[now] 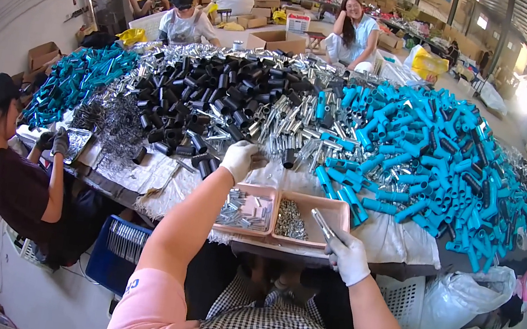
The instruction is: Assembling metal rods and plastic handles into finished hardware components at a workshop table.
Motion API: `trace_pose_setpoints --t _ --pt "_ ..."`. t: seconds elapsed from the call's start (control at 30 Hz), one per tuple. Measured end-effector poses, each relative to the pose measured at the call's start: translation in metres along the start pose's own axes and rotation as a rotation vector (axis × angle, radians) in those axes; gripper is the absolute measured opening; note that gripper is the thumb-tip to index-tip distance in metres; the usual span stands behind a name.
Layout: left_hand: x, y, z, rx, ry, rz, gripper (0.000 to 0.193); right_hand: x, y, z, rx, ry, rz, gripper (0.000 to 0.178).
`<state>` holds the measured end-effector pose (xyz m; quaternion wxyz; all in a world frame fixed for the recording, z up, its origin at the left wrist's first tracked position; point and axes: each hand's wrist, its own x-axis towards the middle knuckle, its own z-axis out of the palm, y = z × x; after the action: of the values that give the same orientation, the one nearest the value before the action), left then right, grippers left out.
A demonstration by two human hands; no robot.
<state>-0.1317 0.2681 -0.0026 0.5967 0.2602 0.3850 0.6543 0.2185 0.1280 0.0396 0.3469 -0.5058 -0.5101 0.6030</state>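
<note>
My right hand (pixel 350 257), in a white glove, is closed around a shiny metal tube (pixel 323 225) that tilts up and to the left over the edge of a pink tray. Reaching forward, my gloved left hand (pixel 241 160) is at the near edge of the heap, its fingers stretched to the right with nothing visible in them. Black plastic sleeves (pixel 241 119) and loose metal tubes (pixel 288 117) lie just beyond it. Below it, one pink tray (pixel 273 197) holds silvery pins, and the tray beside it (pixel 347 213) holds small metal pieces.
Teal plastic tubes (pixel 409 161) are heaped at the right, with more teal tubes (pixel 87 78) at the far left. A person in dark clothes (pixel 24 175) works at the left; others sit across the table. White sacks (pixel 466 296) and a blue crate (pixel 106 262) flank me.
</note>
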Motion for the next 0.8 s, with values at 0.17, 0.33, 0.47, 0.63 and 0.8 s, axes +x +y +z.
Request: trace_pose_setpoints --t 0.17,0.33,0.47,0.63,0.8 --pt "-0.009 0.015 -0.011 0.043 0.188 -0.190 0.009 -0.003 0.007 -0.003 -0.138 -0.014 -0.116 0.023" --pt "-0.008 -0.011 -0.006 -0.362 0.145 -0.227 0.009 0.012 0.022 0.000 0.021 -0.018 -0.085 0.027" --pt "-0.020 -0.010 0.008 -0.257 0.001 -0.224 0.013 0.038 0.023 -0.001 0.213 -0.017 -0.057 0.017" --pt "-0.042 -0.016 0.043 -0.038 -0.214 -0.025 0.016 0.090 0.000 0.011 0.481 -0.038 0.037 0.020" --pt "-0.054 -0.030 0.059 0.058 -0.196 0.027 0.012 0.129 -0.015 0.033 0.224 -0.228 -0.150 0.024"
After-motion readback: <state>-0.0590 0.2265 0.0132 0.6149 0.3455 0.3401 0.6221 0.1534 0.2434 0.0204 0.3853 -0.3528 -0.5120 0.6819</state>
